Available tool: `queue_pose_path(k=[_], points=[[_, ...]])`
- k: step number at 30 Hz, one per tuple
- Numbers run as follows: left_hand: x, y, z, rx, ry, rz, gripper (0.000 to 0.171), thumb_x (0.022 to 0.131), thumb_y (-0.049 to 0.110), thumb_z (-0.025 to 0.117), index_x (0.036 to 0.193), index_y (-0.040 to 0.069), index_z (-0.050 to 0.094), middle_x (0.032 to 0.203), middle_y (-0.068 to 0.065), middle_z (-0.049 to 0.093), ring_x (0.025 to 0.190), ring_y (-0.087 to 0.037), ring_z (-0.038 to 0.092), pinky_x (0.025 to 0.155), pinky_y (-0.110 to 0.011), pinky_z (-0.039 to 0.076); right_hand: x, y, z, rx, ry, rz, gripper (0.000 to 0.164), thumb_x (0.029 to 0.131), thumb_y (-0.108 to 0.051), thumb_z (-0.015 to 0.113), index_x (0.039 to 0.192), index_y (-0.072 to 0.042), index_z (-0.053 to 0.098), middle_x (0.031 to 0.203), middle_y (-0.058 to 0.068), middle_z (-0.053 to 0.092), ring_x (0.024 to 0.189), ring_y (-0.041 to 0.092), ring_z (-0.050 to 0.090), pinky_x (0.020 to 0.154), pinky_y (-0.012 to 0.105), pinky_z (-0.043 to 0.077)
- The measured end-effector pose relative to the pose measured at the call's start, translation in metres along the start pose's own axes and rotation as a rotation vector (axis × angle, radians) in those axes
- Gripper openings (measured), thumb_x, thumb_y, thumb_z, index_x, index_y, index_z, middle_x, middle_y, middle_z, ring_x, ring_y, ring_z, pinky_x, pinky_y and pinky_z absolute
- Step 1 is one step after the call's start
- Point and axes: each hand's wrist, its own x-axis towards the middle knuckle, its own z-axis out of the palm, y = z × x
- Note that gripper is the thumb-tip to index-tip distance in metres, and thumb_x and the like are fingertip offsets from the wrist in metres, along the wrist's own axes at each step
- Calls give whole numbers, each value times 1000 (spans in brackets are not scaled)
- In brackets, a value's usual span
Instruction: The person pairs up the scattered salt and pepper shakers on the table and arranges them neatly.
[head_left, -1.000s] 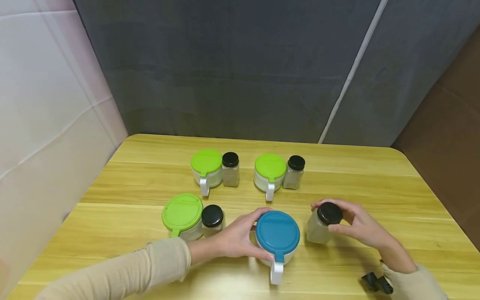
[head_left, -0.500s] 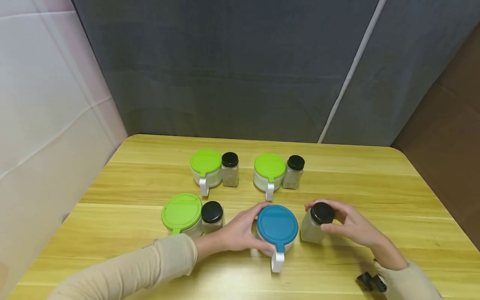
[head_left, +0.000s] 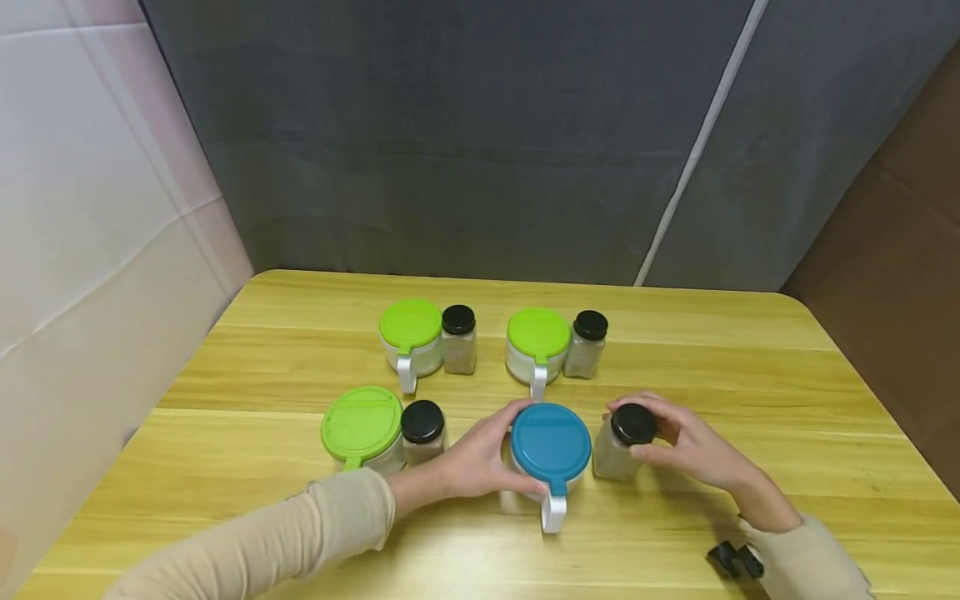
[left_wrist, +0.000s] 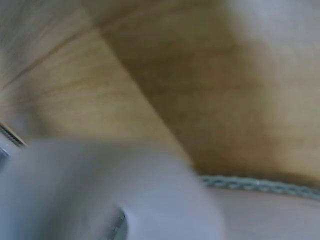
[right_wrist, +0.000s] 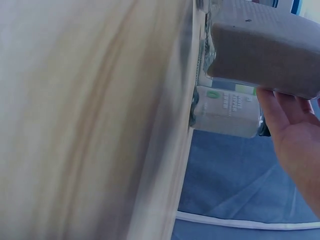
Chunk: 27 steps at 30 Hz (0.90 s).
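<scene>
My left hand (head_left: 483, 458) grips a round seasoning jar with a blue lid (head_left: 551, 446) and a white handle (head_left: 553, 512), fingers on the far side and thumb by the handle. Just right of it, a clear square spice bottle with a black cap (head_left: 633, 423) stands upright in my right hand (head_left: 697, 454), between thumb and fingers. A narrow gap separates jar and bottle. The right wrist view shows this bottle (right_wrist: 260, 55) large, filled with greyish powder, fingers (right_wrist: 275, 107) against its side. Blur in the left wrist view leaves the jar and hand unclear.
Three green-lidded jars (head_left: 410, 325) (head_left: 538, 333) (head_left: 362, 423) each have a black-capped bottle (head_left: 460, 350) (head_left: 585, 354) (head_left: 423, 422) at their right. Two pairs stand at the back, one front left. A small black object (head_left: 735, 560) is by the right sleeve. Dark cloth (head_left: 450, 150) hangs behind the table.
Both hands have shifted their things slightly away from the person. The blue-lidded jar has moved a little; the spice bottle has come left, closer to it. The other jars and bottles stay put.
</scene>
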Motion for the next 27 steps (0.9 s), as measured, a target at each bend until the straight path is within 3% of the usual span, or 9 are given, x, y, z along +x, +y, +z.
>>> queue_pose_path(k=[6, 11, 19, 27], points=[[-2, -1, 1, -49, 21, -18, 92, 61, 32, 80, 134, 9, 29, 123, 1, 46, 111, -11, 43, 95, -31, 31, 3, 2, 1, -23, 11, 14, 44, 79, 8, 59, 120, -3, 49, 115, 18, 48, 108, 22, 44, 89, 26, 37], [-3, -1, 1, -102, 27, -31, 91, 61, 29, 81, 134, 11, 29, 125, 3, 45, 113, -11, 41, 96, -31, 30, 6, 3, 2, -38, 21, 19, 45, 78, 7, 61, 120, -4, 49, 116, 14, 49, 107, 22, 45, 89, 26, 37], [-3, -3, 2, -82, 59, -61, 89, 62, 29, 80, 133, 14, 30, 123, 1, 40, 113, -12, 39, 97, -32, 29, 11, 6, 5, -41, 19, 30, 44, 78, 5, 62, 119, -1, 49, 116, 10, 50, 105, 21, 46, 87, 27, 39], [-2, -6, 3, -136, 87, -37, 81, 67, 24, 78, 133, 16, 32, 126, 2, 42, 116, -11, 37, 99, -35, 24, 14, 8, 6, -47, 16, 36, 43, 78, 3, 62, 119, -4, 50, 115, 9, 50, 104, 21, 46, 86, 29, 40]])
